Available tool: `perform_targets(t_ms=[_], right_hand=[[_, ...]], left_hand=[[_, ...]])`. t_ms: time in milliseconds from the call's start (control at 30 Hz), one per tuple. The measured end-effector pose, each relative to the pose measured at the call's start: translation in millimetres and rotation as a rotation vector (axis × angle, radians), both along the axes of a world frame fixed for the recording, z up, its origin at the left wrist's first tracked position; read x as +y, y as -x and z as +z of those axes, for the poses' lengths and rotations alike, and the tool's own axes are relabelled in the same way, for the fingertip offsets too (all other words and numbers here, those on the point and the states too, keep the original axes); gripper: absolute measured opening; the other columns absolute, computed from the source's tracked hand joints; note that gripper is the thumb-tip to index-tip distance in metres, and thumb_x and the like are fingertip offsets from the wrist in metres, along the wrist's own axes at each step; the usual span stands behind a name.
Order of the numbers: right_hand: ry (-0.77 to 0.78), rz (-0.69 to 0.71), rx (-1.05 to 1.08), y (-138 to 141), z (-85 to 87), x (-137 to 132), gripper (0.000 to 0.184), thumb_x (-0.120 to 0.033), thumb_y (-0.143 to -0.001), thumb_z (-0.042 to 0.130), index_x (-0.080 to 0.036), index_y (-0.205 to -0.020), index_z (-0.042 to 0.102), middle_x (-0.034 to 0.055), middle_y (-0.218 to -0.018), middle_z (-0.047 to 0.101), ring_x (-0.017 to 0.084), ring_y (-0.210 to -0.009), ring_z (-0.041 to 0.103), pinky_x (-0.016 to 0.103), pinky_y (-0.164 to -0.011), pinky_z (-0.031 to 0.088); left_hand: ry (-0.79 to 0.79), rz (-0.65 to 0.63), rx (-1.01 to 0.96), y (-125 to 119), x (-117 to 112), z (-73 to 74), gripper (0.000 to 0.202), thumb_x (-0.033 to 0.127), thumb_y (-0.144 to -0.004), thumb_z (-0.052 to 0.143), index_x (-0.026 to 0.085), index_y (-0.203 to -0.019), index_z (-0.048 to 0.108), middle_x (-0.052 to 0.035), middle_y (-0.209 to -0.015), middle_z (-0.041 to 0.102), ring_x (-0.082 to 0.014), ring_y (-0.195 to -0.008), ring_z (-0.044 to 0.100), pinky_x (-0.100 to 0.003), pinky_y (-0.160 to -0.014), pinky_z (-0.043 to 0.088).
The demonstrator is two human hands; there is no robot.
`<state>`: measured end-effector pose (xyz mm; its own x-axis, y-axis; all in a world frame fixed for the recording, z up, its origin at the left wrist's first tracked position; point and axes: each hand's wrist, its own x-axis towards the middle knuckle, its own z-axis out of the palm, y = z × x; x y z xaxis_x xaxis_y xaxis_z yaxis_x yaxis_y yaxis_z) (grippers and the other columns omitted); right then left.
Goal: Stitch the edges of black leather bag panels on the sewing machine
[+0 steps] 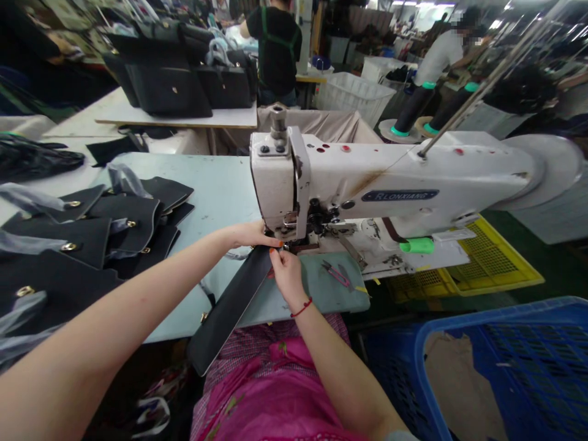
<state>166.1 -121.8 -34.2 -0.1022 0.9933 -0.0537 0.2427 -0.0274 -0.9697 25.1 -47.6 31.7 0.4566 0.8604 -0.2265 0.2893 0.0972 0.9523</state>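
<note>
Fingers (265,241) of the left hand (248,236) curve lightly at the top of a long black leather strip (228,309), their hold unclear, while the right hand (288,275) pinches the strip firmly just below the metal presser foot (290,236) of a white RLONXIANG sewing machine (390,177) at one o'clock, the strip trailing toward seven o'clock.

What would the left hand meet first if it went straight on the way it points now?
The left hand would probably meet the metal parts near the needle first, at the end of the white sewing machine. Depth is hard to judge.
</note>
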Motion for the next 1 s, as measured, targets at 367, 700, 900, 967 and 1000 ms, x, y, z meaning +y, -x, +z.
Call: perform_targets(t_ms=[367, 700, 900, 967, 1000], right_hand=[[-0.029, 0.164, -0.049, -30, 4.4, 12, 0.043, -0.046, -0.088, 0.047, -0.019, -0.054, 0.045, -0.0019, -0.051, 0.042, 0.011, -0.051, 0.039, 0.022, -0.048, 0.026], [0.066, 0.314, 0.003, -53, 21.6, 17, 0.043, -0.049, -0.086, 0.05, -0.019, -0.056, 0.043, -0.0033, -0.052, 0.039, 0.009, -0.048, 0.036, 0.023, -0.045, 0.023], [0.002, 0.301, -0.061, -58, 22.0, 5, 0.049, -0.052, -0.088, 0.05, -0.019, -0.054, 0.038, -0.0037, -0.052, 0.033, 0.009, -0.05, 0.031, 0.023, -0.048, 0.021], [-0.014, 0.305, -0.077, -63, 21.6, -1, 0.049, -0.05, -0.089, 0.05, -0.019, -0.054, 0.034, -0.0039, -0.053, 0.03, 0.008, -0.052, 0.028, 0.024, -0.049, 0.019], [-0.006, 0.312, -0.076, -66, 21.3, -6, 0.049, -0.05, -0.089, 0.05, -0.019, -0.055, 0.033, -0.004, -0.054, 0.029, 0.008, -0.052, 0.028, 0.024, -0.049, 0.019]], left_hand=[[-0.001, 0.195, 0.048, -8, -23, -17.2, 0.033, 0.038, -0.066, 0.078, 0.017, -0.092, 0.076, -0.0068, -0.092, 0.075, -0.0246, -0.086, 0.067, -0.033, -0.078, 0.052], [0.033, 0.414, 0.008, -18, -41, -19.3, 0.04, 0.041, -0.056, 0.083, 0.017, -0.086, 0.073, -0.0051, -0.086, 0.074, -0.0243, -0.088, 0.065, -0.033, -0.08, 0.051], [-0.181, 0.509, 0.068, 35, -51, -63.9, 0.051, 0.051, -0.082, 0.058, 0.018, -0.119, 0.064, -0.011, -0.119, 0.068, -0.0253, -0.112, 0.061, -0.041, -0.102, 0.043], [-0.239, 0.516, 0.133, 49, -65, -82.6, 0.057, 0.052, -0.079, 0.06, 0.019, -0.125, 0.061, -0.0124, -0.128, 0.064, -0.0279, -0.119, 0.057, -0.044, -0.109, 0.036], [-0.249, 0.492, 0.148, 53, -73, -90.8, 0.059, 0.051, -0.073, 0.066, 0.02, -0.123, 0.063, -0.0126, -0.13, 0.063, -0.0299, -0.122, 0.055, -0.044, -0.112, 0.033]])
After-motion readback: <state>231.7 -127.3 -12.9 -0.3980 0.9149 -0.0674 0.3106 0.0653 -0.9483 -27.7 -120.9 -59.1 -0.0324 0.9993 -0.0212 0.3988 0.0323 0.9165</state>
